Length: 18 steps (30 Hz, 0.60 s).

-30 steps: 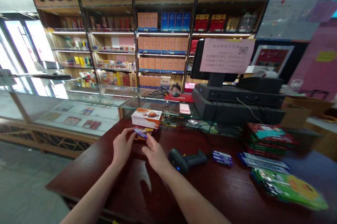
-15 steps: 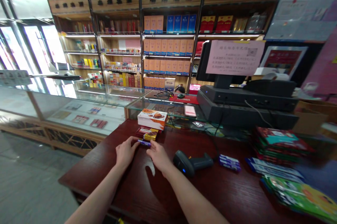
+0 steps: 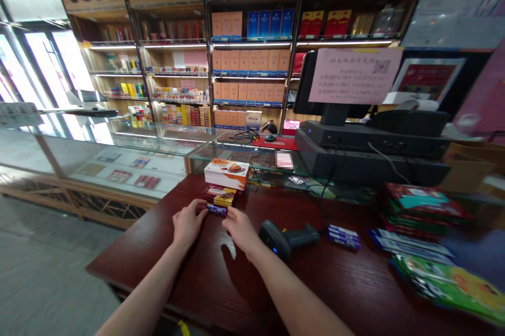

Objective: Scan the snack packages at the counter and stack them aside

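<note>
A small purple-wrapped candy roll (image 3: 216, 210) lies crosswise between my two hands, close to the counter's far left part. The fingertips of my left hand (image 3: 188, 224) pinch its left end. My right hand (image 3: 240, 228) has its thumb and fingers on the right end. Just behind the roll are red and yellow snack packets (image 3: 221, 195), and behind them stands a white and orange box (image 3: 226, 173). A black barcode scanner (image 3: 286, 238) rests to the right of my right hand, and further right lie several similar purple rolls (image 3: 344, 236).
On the right side are stacked red-green packages (image 3: 422, 204), blue-white packets (image 3: 410, 246) and green bags (image 3: 450, 281). A cash register (image 3: 371, 139) with a pink notice stands at the back right. Glass display cases (image 3: 118, 168) extend to the left, with shelves of boxed goods (image 3: 252, 62) behind.
The purple roll sits slightly nearer the snack packets, still between both hands. My view has tilted down a little, shifting the background upward.
</note>
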Motion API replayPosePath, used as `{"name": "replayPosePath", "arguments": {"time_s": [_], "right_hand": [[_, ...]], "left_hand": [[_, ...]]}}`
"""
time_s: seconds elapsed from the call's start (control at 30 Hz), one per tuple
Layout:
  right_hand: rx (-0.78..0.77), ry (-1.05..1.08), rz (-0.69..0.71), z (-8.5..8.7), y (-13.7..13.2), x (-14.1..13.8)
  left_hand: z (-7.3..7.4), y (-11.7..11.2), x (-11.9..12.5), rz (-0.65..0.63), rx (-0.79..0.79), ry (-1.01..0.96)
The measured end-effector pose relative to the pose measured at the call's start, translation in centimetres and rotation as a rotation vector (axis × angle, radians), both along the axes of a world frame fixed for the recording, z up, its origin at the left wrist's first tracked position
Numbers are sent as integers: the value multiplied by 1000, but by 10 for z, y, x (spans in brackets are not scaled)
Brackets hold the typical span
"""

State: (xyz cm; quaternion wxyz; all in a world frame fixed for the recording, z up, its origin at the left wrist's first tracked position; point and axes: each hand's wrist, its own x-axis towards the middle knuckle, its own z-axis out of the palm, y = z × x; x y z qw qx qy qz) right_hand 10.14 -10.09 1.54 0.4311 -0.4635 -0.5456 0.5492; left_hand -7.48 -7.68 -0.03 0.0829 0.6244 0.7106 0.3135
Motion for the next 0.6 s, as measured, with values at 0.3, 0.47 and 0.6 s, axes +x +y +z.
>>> {"name": "replayPosePath", "arguments": {"time_s": [0.3,0.47,0.6], "right_hand": [[-24,10,-2,-2,6,-9],[-12,9,-15,-7,12,-13],[-3,-34,-23,-9,14,-12]], "left_hand": [[-3,2,-2,-16,24,-6],[-5,4,-3,-22,25,-16],[-4,3,-2,-14,14,-3]]}}
